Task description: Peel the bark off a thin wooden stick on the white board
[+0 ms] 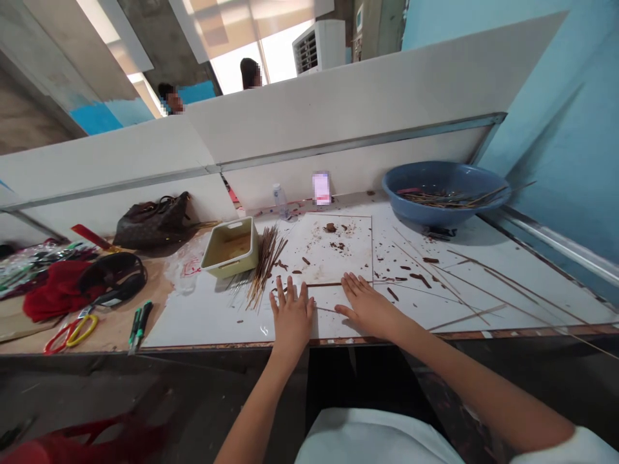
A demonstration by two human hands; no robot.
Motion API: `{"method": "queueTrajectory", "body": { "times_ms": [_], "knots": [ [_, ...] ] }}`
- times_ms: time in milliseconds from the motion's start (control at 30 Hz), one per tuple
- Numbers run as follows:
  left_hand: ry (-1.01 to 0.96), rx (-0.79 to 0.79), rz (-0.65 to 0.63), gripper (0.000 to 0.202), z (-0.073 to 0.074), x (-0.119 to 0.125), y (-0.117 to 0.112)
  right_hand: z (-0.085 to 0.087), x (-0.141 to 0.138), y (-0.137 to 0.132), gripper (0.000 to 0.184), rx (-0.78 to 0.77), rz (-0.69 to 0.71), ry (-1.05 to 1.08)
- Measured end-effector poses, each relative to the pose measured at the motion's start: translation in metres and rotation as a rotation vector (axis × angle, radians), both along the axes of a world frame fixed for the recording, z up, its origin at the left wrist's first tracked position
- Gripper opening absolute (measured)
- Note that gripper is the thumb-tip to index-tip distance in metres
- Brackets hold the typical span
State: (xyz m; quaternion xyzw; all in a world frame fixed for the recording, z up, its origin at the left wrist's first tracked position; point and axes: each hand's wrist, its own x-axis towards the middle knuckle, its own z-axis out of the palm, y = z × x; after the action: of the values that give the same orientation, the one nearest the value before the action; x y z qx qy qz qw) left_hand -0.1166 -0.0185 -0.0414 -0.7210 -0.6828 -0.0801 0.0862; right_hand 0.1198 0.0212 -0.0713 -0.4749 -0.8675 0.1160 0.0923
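Note:
My left hand point(291, 314) lies flat on the white work board point(203, 316), fingers stretched out and empty. Beside it my right hand point(366, 304) also rests flat with fingers together, holding nothing. A thin brown stick point(323, 284) lies just beyond the fingertips of both hands. A bundle of brown sticks point(264, 265) sits to the left of my left hand, next to a cream rectangular tray point(232, 247). Brown crumbs and bits point(336, 237) are scattered on the board ahead.
A blue basin point(445, 190) with sticks stands at the back right. Long thin sticks point(488, 283) lie across the right side. At left are a brown handbag point(152, 219), red cloth point(55, 290), scissors point(72, 332) and pens point(139, 325). A small bottle point(279, 200) stands by the white partition.

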Motion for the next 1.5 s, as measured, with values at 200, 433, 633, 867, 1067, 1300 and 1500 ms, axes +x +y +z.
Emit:
{"method": "queueTrajectory", "body": {
  "times_ms": [200, 433, 633, 867, 1067, 1300, 1500],
  "knots": [
    [-0.002, 0.001, -0.002, 0.052, 0.005, 0.004, 0.004, 0.009, -0.001, 0.013, 0.099, 0.016, -0.014, -0.018],
    [-0.114, -0.02, -0.004, 0.062, 0.004, 0.006, -0.032, 0.001, 0.008, -0.026, 0.096, 0.078, 0.014, 0.031],
    [-0.109, -0.107, -0.274, 0.06, 0.003, 0.047, 0.008, 0.018, -0.011, -0.001, 0.093, 0.017, 0.001, 0.008],
    [-0.085, -0.094, -0.217, 0.061, -0.017, 0.054, -0.003, 0.0, -0.005, -0.012, 0.087, 0.05, 0.008, 0.047],
    [-0.083, -0.088, -0.198, 0.061, -0.016, 0.049, 0.005, 0.002, -0.006, -0.001, 0.091, 0.031, -0.009, 0.038],
    [-0.073, -0.099, -0.191, 0.06, -0.013, 0.048, 0.018, 0.005, -0.007, 0.0, 0.094, 0.044, -0.032, 0.028],
    [-0.08, -0.116, -0.21, 0.059, -0.009, 0.038, 0.015, 0.0, -0.006, -0.003, 0.092, 0.073, -0.025, 0.019]
  ]
}}
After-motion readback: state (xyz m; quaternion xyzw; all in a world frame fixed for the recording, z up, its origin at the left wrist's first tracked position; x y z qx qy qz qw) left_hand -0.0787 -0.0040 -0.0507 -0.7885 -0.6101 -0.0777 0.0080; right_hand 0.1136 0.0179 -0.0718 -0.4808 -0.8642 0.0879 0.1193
